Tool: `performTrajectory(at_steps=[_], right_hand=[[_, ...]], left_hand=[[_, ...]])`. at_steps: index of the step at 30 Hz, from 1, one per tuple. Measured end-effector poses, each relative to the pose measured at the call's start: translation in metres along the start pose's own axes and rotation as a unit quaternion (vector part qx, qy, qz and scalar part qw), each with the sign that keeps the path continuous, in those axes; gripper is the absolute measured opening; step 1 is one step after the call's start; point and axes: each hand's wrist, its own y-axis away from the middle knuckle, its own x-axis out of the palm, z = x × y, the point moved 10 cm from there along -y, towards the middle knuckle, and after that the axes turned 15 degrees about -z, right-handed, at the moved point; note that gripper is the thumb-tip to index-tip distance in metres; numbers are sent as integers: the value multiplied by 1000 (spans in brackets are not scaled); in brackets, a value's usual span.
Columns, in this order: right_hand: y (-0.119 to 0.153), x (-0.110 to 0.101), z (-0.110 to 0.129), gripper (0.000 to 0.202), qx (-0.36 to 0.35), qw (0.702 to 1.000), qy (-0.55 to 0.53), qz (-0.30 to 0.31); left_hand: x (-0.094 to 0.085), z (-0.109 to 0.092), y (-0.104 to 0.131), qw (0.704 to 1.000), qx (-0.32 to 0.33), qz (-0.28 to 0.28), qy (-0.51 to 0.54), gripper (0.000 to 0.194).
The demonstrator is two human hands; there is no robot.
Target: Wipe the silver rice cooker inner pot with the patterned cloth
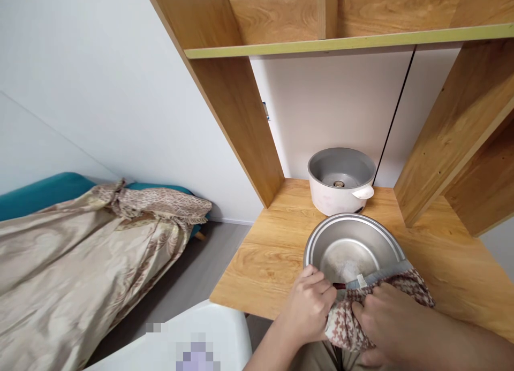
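Note:
A round metal inner pot [353, 248] with a wide rim stands on the wooden desk, its inside showing whitish marks. Over its near right rim lies a brown-and-white patterned cloth [405, 285] with a grey-blue edge band and a small white tag. My left hand [311, 307] is closed at the pot's near left rim, by a short dark red strip [339, 286] that reaches the cloth. What lies inside its fingers is partly hidden. Bunched under my right hand [389, 320] is the cloth, gripped in closed fingers. The cloth's lower part hangs past the desk edge.
Behind the pot stands a white rice cooker body [335, 197] with a grey inside. Wooden shelf uprights [233, 114] and a shelf [349, 47] frame the desk [257, 269]. A white chair [225, 323] is at lower left, and a cloth-covered sofa [92, 253] stands beyond.

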Motion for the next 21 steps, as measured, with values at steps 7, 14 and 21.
performTrajectory(at_steps=[7,14,21], right_hand=[[1,13,1,51,-5,999,39,-9],[2,20,2,56,-10,998,62,-11],[2,17,5,54,6,997,64,-47]], left_hand=[[1,1,1,1000,1,5,-1,26],[1,1,1,1000,4,5,-5,27],[1,1,1,1000,2,11,-3,27]])
